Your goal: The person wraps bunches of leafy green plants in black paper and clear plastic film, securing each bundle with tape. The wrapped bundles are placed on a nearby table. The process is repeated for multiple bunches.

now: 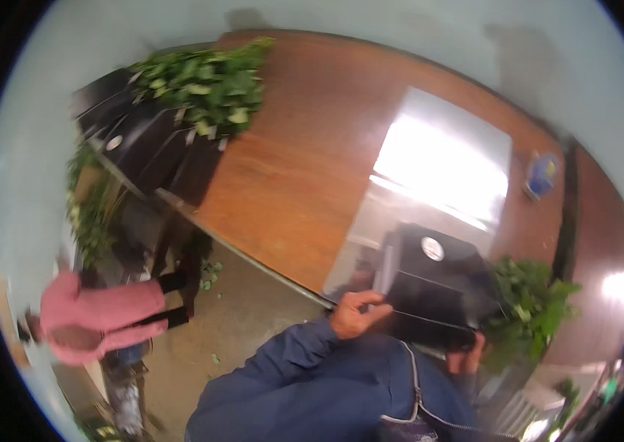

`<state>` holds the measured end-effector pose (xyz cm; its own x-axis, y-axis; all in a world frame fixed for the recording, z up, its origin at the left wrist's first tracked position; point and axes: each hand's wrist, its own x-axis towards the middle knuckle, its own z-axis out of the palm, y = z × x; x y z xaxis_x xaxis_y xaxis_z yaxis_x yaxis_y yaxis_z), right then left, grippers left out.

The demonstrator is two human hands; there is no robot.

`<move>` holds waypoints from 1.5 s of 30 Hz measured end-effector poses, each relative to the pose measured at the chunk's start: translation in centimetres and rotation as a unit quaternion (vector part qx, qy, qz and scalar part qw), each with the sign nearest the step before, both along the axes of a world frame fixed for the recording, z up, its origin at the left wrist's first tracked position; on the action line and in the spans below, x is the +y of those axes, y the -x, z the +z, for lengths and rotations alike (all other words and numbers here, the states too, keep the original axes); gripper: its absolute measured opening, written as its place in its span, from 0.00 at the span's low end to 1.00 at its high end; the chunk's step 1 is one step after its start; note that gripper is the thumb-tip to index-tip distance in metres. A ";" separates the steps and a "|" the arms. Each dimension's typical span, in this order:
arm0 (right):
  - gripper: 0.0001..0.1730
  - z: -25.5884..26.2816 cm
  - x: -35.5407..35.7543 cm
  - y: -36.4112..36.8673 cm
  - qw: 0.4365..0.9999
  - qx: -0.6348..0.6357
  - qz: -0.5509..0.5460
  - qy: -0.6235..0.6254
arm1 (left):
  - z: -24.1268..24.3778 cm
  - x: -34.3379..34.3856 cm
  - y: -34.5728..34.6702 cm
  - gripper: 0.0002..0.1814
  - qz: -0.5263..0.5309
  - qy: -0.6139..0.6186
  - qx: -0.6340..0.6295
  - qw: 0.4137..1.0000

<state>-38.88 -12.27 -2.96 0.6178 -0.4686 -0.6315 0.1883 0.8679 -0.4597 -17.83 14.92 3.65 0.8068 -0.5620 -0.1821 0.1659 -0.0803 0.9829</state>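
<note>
A black wrapped package (433, 287) with a round white sticker lies in front of me, partly over a shiny metal sheet (428, 204). Green leafy stems (532, 309) stick out of its right end. My left hand (353, 315) is at the package's near left corner, thumb and forefinger against its edge, beside a pale strip. Lower right, my right hand (467, 353) grips the near edge by the leaves; the package hides part of this hand. Motion blurs the package and both hands.
Several similar black packages (146, 143) with leafy greens (201, 88) lie at the far left of the wooden table (273, 188). A blue object (542, 174) sits right of the sheet. A person in pink (102, 317) stands on the left. Leaf scraps (211, 276) dot the floor.
</note>
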 end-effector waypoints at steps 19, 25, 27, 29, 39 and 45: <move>0.20 14.0 -0.2 -12.2 0.744 0.249 0.177 0.594 | -0.3 -5.6 -13.0 0.07 0.113 0.096 0.356 0.923; 0.22 10.9 -2.8 -24.0 0.430 0.178 0.253 0.848 | -0.5 -7.7 -17.4 0.14 0.162 0.090 0.271 0.945; 0.18 9.2 -5.1 -26.7 0.466 0.146 0.223 0.844 | 0.4 -7.7 -17.4 0.15 0.237 0.094 0.148 0.956; 0.18 7.8 -6.7 -29.1 0.467 0.143 0.230 0.842 | 0.4 -5.2 -15.8 0.15 0.125 0.138 0.105 0.977; 0.26 4.0 -12.0 -38.0 0.443 0.161 0.457 0.755 | -15.7 -8.6 -4.5 0.15 0.032 0.200 0.468 0.860; 0.32 3.6 -14.2 -39.3 0.386 0.102 0.534 0.745 | -17.8 -11.5 -4.3 0.16 0.185 0.279 0.515 0.789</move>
